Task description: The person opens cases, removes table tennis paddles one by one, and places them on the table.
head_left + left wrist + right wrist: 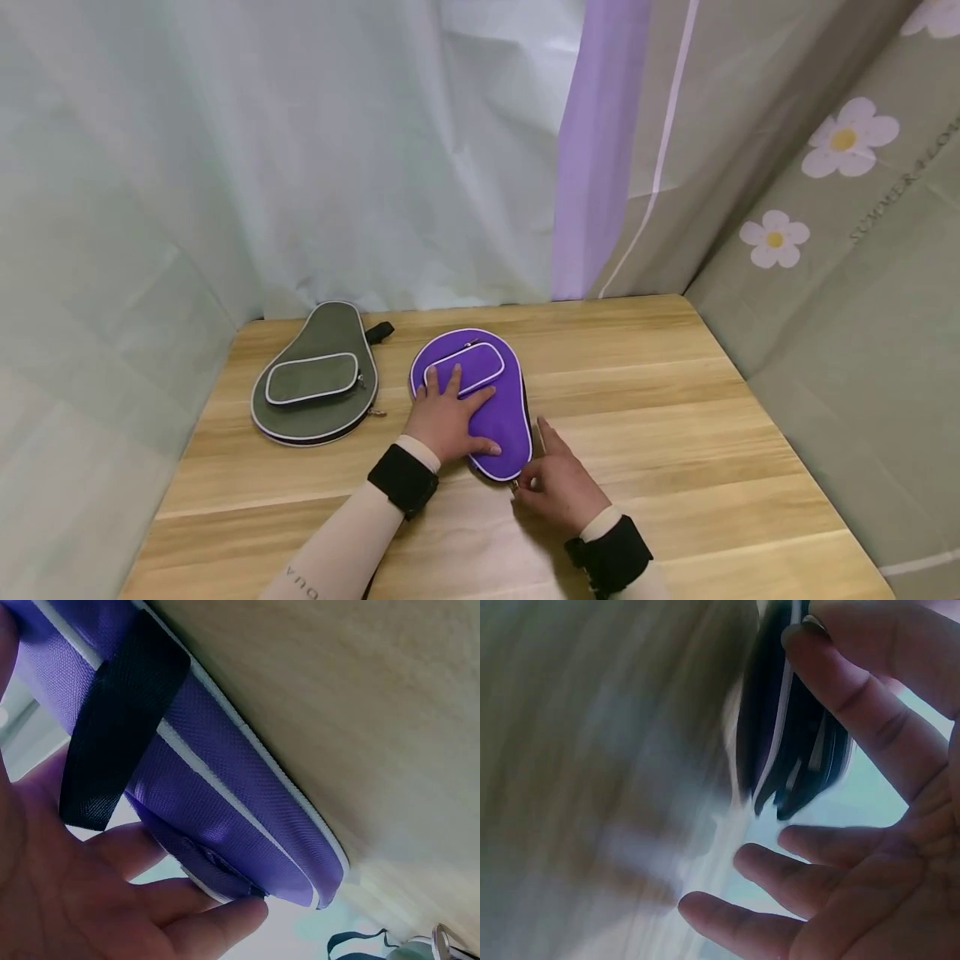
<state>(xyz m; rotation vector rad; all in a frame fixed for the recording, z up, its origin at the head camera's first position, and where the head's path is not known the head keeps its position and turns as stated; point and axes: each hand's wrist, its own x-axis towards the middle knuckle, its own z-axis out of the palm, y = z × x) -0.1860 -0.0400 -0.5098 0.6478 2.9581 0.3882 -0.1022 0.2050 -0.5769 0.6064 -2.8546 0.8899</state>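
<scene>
A purple table-tennis bat case [504, 421] with white piping and a small front pocket lies flat on the wooden table, its narrow end toward me. My left hand [445, 423] rests on it with fingers spread, fingertips on the pocket and thumb near the narrow end. At that end my right hand [562, 493] pinches the zipper pull [514, 485] between thumb and index finger, the other fingers extended. A black strap [124, 724] hangs at the case's edge in the left wrist view. The right wrist view catches the case's dark side [791, 742] beyond the pinching fingers.
To the left lies an olive-green bat case [326, 421] with white piping, a zipped pocket and a black strap [380, 332]. Around the wooden table [660, 400] hang curtains [375, 167] at the back and both sides, the right one with flowers.
</scene>
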